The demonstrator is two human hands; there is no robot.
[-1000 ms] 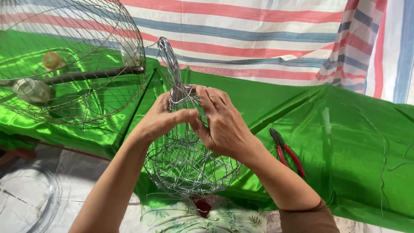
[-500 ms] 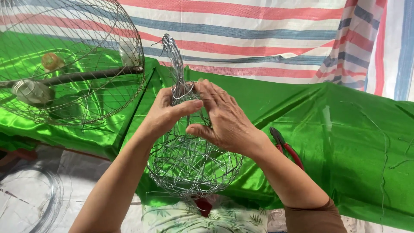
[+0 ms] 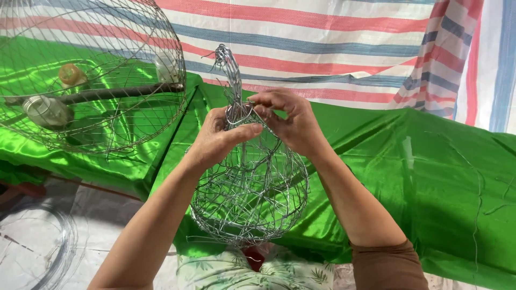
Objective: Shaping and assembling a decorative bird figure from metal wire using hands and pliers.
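My left hand (image 3: 215,140) and right hand (image 3: 287,119) were both closed on the neck of the wire basket (image 3: 250,188), held upright above the green cloth (image 3: 408,172).

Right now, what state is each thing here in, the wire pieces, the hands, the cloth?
Wire basket: pear-shaped, upright, held up off the cloth by its neck.
Twisted wire neck: sticks up above both hands.
Left hand: closed around the base of the neck.
Right hand: fingers pinching wire at the neck.
Large wire cage: resting on the cloth, small jars inside.
Green cloth: spread out, wrinkled, shiny.
Wire coil: lying flat, lower left.
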